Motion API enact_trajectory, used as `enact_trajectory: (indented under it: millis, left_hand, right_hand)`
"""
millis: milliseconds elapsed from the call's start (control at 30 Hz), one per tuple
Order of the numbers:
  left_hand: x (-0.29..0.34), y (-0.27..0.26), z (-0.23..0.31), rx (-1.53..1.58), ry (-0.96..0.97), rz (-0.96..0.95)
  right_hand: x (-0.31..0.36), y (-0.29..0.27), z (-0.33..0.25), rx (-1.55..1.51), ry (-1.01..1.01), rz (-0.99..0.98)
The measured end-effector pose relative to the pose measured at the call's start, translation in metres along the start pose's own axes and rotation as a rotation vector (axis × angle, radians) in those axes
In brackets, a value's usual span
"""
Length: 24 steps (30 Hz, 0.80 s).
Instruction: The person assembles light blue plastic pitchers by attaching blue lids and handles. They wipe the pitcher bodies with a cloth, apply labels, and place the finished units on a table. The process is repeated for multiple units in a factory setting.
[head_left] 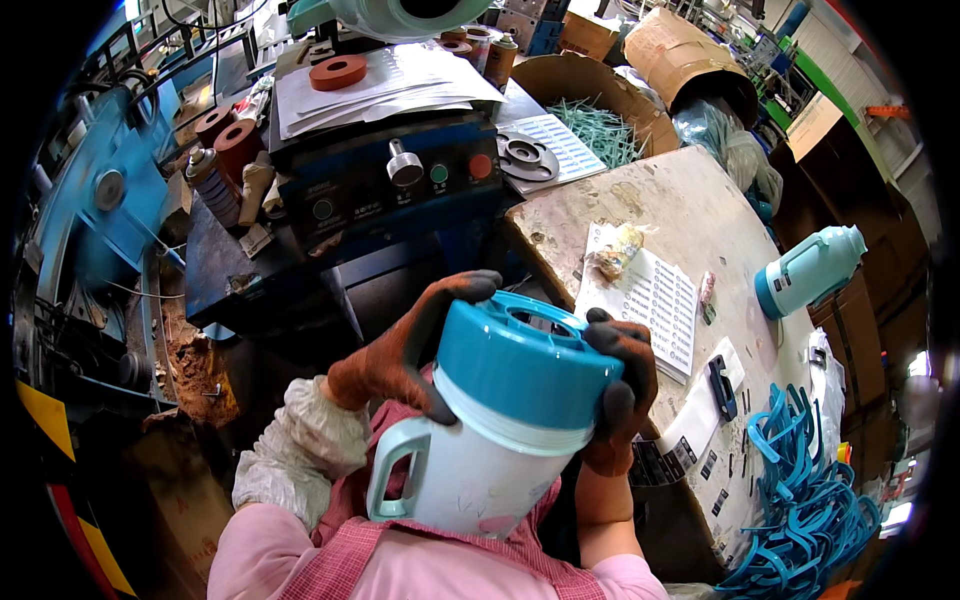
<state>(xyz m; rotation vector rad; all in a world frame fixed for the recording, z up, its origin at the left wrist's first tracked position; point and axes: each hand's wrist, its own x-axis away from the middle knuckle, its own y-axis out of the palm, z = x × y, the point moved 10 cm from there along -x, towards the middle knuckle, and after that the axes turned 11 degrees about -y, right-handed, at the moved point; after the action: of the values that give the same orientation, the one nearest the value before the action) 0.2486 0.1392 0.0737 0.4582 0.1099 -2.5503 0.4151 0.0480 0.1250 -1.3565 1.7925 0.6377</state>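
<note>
Between both gloved hands sits the jug (pixel 500 420): left hand (pixel 405 350) clamps its lid (pixel 525 365) at nine o'clock, right hand (pixel 620 385) at three, both closed round it.

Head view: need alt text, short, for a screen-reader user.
Two gloved hands, left hand and right hand, grip the blue lid of a pale thermos jug held against the person's lap. To the right, a worn workbench holds a second jug, printed sheets and blue plastic handles.
</note>
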Motion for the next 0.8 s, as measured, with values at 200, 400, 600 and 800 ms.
enact_trajectory:
  millis: [200,400,600,800]
  left_hand:
    - [-0.01,0.009,0.013,0.02,0.08,-0.057]
    - [0.005,0.012,0.074,-0.642,0.04,0.153]
    - [-0.014,0.066,0.099,-1.004,0.127,0.065]
    - [0.021,0.059,0.088,-0.875,0.146,0.184]
  right_hand:
    - [0.0,-0.011,-0.01,0.142,-0.106,-0.024]
    - [0.0,-0.004,-0.042,0.337,-0.177,-0.331]
    - [0.007,0.001,-0.051,0.394,-0.173,-0.207]
    - [0.018,0.015,-0.058,0.397,-0.216,-0.238]
